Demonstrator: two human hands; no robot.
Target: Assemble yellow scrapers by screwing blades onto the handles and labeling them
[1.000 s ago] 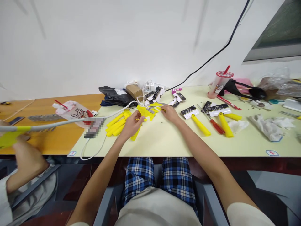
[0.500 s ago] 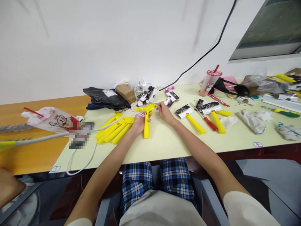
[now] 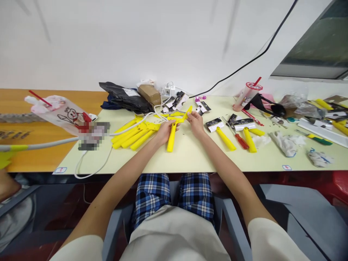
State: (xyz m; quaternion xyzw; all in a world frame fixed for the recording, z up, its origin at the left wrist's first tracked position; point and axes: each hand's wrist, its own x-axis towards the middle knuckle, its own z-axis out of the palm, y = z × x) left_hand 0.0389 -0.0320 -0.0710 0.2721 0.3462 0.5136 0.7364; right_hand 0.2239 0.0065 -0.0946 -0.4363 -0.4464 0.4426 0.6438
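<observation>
My left hand (image 3: 165, 131) is closed around a yellow-handled tool (image 3: 171, 139), whose handle points down toward the table's front edge. The fingers of my right hand (image 3: 195, 122) are closed on the yellow upper end of the same tool, which sticks up between the hands. Left of my left hand, several yellow-handled tools (image 3: 130, 136) lie fanned out, with a white cable (image 3: 133, 129) across them. To the right of my right hand lie a yellow handle with a black and white card (image 3: 224, 139) and a red screwdriver (image 3: 241, 141).
Behind the pile lie a black plastic bag (image 3: 127, 98) and a brown box (image 3: 149, 94). A drink cup (image 3: 248, 96) stands at the back right. Crumpled gloves (image 3: 284, 143) and a green-handled knife (image 3: 317, 137) lie farther right. Another person's arm (image 3: 8, 183) shows at the left edge.
The yellow upper end of the held tool now stands up at my right fingers, where it lay flatter before. The view has shifted, so the table's front edge appears higher.
</observation>
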